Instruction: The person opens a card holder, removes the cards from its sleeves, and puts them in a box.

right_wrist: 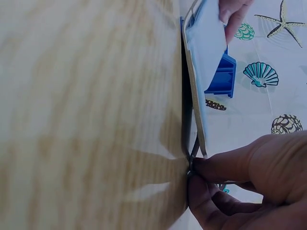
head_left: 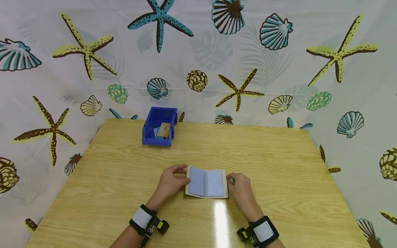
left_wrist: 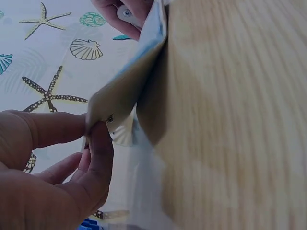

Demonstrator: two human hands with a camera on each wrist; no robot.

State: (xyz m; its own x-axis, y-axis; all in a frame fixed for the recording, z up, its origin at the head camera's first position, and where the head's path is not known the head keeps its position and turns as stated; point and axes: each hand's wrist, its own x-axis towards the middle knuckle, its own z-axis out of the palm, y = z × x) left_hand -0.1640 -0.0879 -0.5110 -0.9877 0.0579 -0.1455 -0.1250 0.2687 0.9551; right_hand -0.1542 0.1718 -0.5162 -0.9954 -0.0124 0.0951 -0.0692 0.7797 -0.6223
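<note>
An open card holder (head_left: 214, 184) with a cream cover and pale blue inner sleeves lies over the table in the head view. My left hand (head_left: 170, 181) pinches its left edge between thumb and fingers. In the left wrist view a small metal snap (left_wrist: 110, 118) shows on the cover beside those fingertips, and that edge is tilted up off the wood. At the right edge, my right hand (head_left: 242, 187) pinches the holder's short closing strap, whose round snap (left_wrist: 127, 13) peeks out by the fingers. Its fingertips are down close to the tabletop in the right wrist view.
A blue plastic bin (head_left: 149, 125) stands at the back left of the wooden table (head_left: 263, 148), with several cards (head_left: 163, 130) inside. Behind the table hangs a white cloth (head_left: 186, 58) printed with starfish and shells. Each wrist wears a strapped camera.
</note>
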